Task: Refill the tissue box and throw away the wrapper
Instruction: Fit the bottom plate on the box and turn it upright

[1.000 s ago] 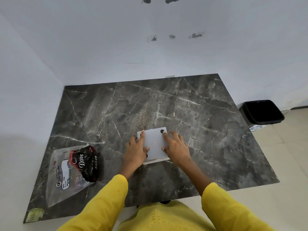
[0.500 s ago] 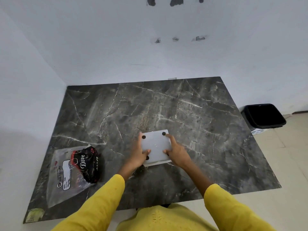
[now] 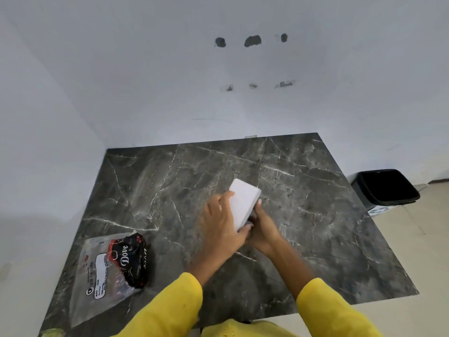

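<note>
- The tissue box [image 3: 243, 206], a plain white block, is held tilted above the dark marble surface [image 3: 303, 190], clear of it as far as I can tell, between both hands.
- The left hand [image 3: 222, 223] wraps its near long side; its fingers [image 3: 244, 229] curl round the lower edge and press against the white face, thumb up by the upper corner.
- The right hand [image 3: 263, 226] sits under and behind the box; one fingertip shows at the right edge, the rest are hidden, so how those fingers lie I cannot tell.
- The tissue pack [image 3: 131, 260], black with red print, lies inside a clear plastic bag [image 3: 102, 276] well to the left of the left fingers, untouched and apparently unopened.
- The black bin [image 3: 386, 187] stands on the floor, well off to the right of the right fingers, beyond the edge of the surface.
- Judged step: opening the box, likely turning it over to get at its base or lid. No opening is visible yet.
- Next move likely calls for parting the box, then setting it down open.
- After that, the pack must come out of its wrapper; the wrapper goes to the bin.
</note>
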